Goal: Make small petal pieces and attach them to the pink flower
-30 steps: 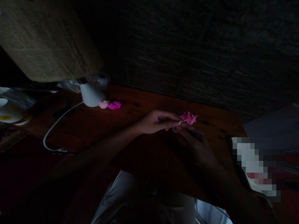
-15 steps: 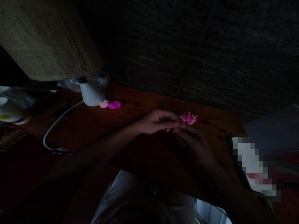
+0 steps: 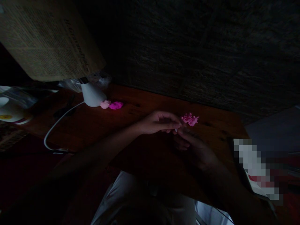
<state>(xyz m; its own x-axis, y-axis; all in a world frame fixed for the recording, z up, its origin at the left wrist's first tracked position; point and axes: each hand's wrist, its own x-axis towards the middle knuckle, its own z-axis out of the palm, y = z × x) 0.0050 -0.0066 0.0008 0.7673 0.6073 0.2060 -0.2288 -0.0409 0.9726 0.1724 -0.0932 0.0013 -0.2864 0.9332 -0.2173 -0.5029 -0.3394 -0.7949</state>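
Note:
Over the table, my left hand (image 3: 157, 122) has its thumb and fingers pinched together, meeting my right hand (image 3: 193, 143). The right hand's thumb and index finger also press together at the same spot. A small pale bit (image 3: 176, 129) shows between the fingertips; whether it is a held piece or a fingernail I cannot tell in the dim light. Just beyond the fingertips lies a ruffled pink cluster (image 3: 191, 119), resembling clay petals. Farther left, a pale pink lump (image 3: 105, 104) and a magenta lump (image 3: 116, 105) sit side by side on the table.
A white lamp-like base (image 3: 93, 95) with a white cable (image 3: 52, 128) stands at the left under a newsprint-patterned shade (image 3: 53, 43). A white container (image 3: 14, 112) is at the far left. A dark-edged blurred-out object (image 3: 255, 168) lies on the right. A dark wall (image 3: 187, 56) backs the wooden table (image 3: 150, 100).
The fingertips of both hands have shifted slightly against each other, and the right hand's fingers have curled down a little. The pink pieces on the table have not moved.

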